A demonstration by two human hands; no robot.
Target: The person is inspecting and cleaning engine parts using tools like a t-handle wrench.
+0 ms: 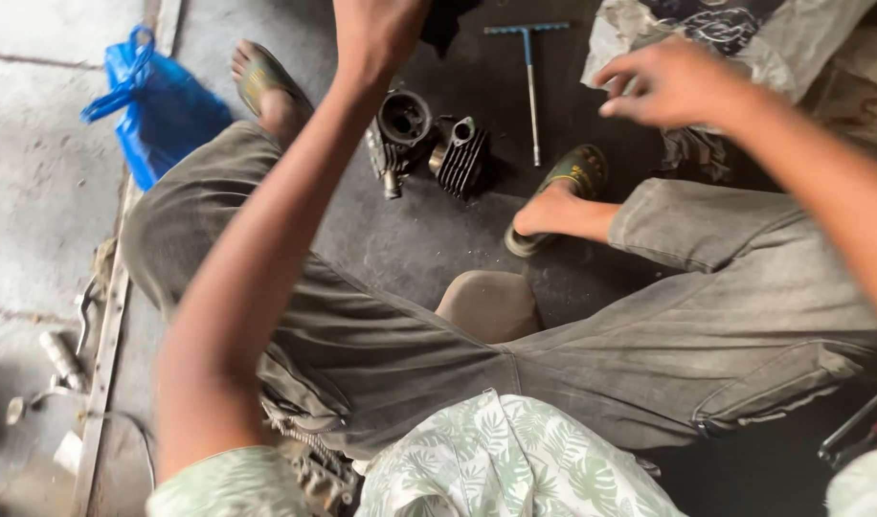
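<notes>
My left hand point(376, 29) reaches forward to the top edge of the view, where its fingers are cut off. A dark cloth-like thing point(450, 19) lies right beside it; whether the hand grips it is hidden. My right hand point(668, 81) hovers with fingers spread and nothing in it, just over a crumpled grey cloth point(793, 43) at the upper right. On the dark floor between my sandalled feet lie two finned metal engine cylinder parts point(400, 134) point(460, 155). A blue T-handle wrench point(531, 81) lies to the right of them.
I sit on a low brown stool point(486, 304) with my knees apart. A blue plastic bag point(156, 105) lies at the upper left by my left foot. A metal strip point(108, 335) and small metal parts point(60, 359) lie along the left.
</notes>
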